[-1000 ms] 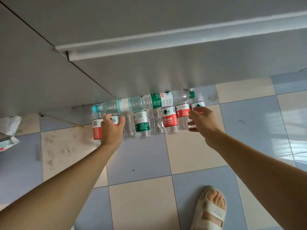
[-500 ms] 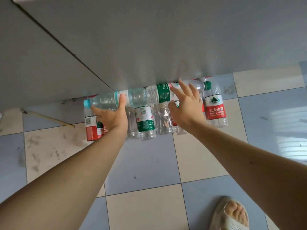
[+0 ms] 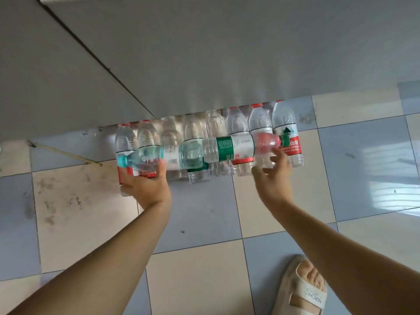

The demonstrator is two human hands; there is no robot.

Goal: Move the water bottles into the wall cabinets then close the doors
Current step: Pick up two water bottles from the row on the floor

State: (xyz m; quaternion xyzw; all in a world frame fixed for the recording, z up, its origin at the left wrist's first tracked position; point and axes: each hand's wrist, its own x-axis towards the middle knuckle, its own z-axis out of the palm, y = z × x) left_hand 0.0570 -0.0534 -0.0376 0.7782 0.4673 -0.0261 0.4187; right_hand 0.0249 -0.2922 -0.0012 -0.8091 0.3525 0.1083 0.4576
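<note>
The left hand grips the neck end of a teal bottle that lies crosswise in front of a row of upright bottles on the tiled floor, tucked under the front edge of a grey counter. A second lying bottle, the green bottle, sits end to end with it; its neck end looks reddish and blurred. The right hand is just below that end with fingers spread and relaxed, holding nothing; whether a fingertip touches the bottle I cannot tell.

The step in hand appears to be picking up the two lying bottles. To do it well, the right hand should wrap the green bottle at its label, where the wall is stiffest, before either one rises. Both should probably be drawn toward the person first, clear of the counter edge, then lifted, so they do not knock the standing row over. Thin plastic dents, so a firm but not crushing hold seems wise.

Writing: the rightmost upright bottle has a red label with white Chinese characters, "山泉" readable, a green mountain mark above, and part of "SPRING". The sandal strap reads "ARCHI", the rest hidden. Other labels show only a barcode or are too blurred.
</note>
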